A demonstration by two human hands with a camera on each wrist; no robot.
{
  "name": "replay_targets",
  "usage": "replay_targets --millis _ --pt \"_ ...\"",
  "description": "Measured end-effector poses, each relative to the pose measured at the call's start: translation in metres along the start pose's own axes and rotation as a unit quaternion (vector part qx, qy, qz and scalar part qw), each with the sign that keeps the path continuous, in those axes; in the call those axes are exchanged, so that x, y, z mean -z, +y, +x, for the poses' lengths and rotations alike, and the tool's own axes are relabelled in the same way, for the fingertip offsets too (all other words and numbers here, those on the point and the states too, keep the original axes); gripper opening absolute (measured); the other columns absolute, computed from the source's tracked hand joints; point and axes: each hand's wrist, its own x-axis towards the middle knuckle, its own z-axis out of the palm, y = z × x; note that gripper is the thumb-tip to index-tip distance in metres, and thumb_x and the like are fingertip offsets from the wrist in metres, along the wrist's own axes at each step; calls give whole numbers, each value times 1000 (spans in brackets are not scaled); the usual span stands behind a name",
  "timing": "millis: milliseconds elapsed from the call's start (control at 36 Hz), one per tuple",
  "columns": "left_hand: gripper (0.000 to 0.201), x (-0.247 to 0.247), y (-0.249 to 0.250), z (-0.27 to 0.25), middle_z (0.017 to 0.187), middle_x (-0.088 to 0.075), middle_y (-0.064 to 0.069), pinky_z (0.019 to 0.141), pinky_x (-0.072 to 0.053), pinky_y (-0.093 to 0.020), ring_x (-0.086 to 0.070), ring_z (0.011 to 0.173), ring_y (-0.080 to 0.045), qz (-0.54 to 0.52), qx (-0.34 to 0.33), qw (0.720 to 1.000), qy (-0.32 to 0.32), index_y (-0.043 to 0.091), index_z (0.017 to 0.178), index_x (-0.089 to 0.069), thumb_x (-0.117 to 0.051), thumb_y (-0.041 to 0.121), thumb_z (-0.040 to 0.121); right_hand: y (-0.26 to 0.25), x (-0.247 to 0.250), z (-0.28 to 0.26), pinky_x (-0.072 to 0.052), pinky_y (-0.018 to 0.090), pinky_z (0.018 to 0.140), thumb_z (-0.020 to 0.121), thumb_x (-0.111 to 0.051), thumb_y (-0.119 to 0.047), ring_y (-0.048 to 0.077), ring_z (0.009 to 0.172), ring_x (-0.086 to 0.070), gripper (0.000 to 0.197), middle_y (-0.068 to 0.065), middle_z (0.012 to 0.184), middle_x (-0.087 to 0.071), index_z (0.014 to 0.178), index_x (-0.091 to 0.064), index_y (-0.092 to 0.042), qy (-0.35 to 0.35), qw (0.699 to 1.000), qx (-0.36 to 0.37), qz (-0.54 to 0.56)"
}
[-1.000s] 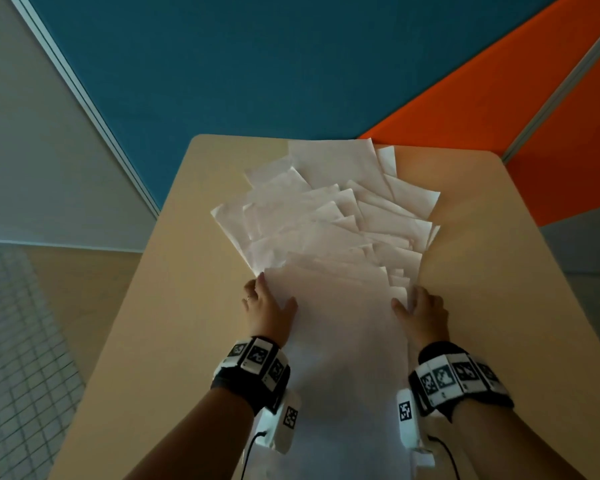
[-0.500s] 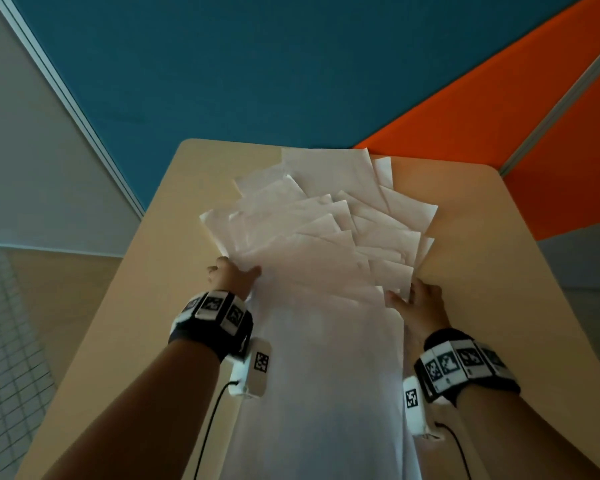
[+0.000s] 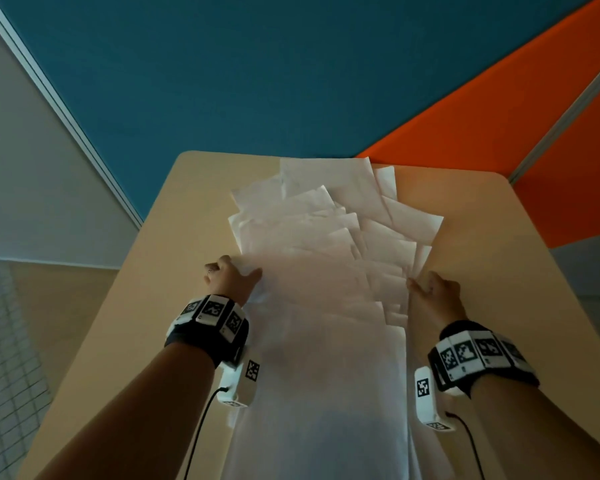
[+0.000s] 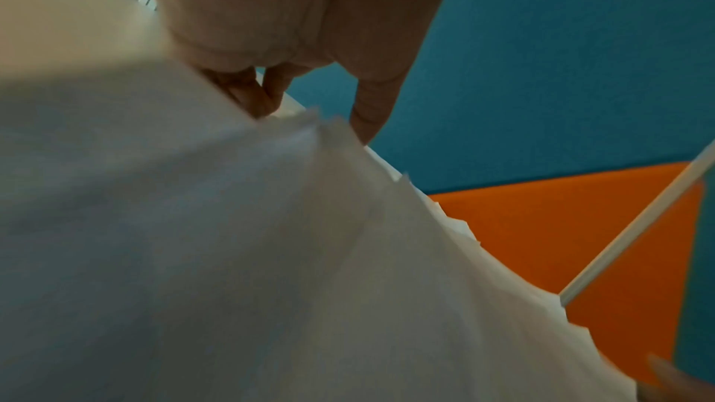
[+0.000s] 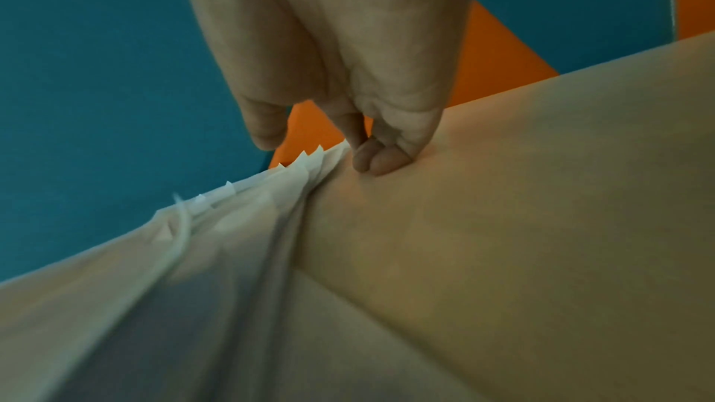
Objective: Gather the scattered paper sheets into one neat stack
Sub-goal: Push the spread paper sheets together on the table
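Observation:
Several white paper sheets [image 3: 319,271] lie overlapped in a long fanned run down the middle of the beige table [image 3: 499,271], from its far edge to the near edge. My left hand [image 3: 231,277] is at the run's left edge, thumb on top of the sheets and fingers curled at the edge. The left wrist view shows the sheets [image 4: 232,256] bunched up under that hand [image 4: 309,121]. My right hand [image 3: 430,289] is at the right edge. In the right wrist view its curled fingers [image 5: 379,158] press the table beside the lifted sheet edges [image 5: 294,182], thumb above them.
Bare tabletop lies on both sides of the paper run. A blue partition [image 3: 257,81] and an orange one [image 3: 499,116] stand behind the table's far edge. Tiled floor [image 3: 7,341] lies off the table's left side.
My left hand has moved forward and outward along the left edge and pushed the left corners inward. My right hand has crept forward. The run of sheets is narrower.

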Motion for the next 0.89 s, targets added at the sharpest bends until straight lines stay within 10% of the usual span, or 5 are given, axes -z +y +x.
replay_targets --millis 306,556,889 --pt "72 -15 35 23 135 -46 -20 108 -37 -46 -46 123 -37 0 -30 994 -109 8 129 -48 -63 51 74 -27 -12 24 -31 42 112 90 -50 -39 35 130 -37 58 18 142 -31 139 -35 -13 -45 996 72 -12" --pt "76 -9 36 46 141 -29 -27 111 -31 -44 -35 131 -40 -36 10 999 6 -5 138 -26 -64 29 83 -18 12 63 -35 43 103 90 -51 -37 40 126 -34 60 29 138 -32 130 -37 4 73 996 -34 26" --pt "53 -28 80 66 136 -51 -20 106 -40 -40 -51 123 -35 -45 -93 977 -188 -4 132 -45 -63 13 85 -48 6 94 -32 38 104 98 -32 -19 36 123 -41 41 26 135 -40 132 -35 5 -22 999 29 -6"
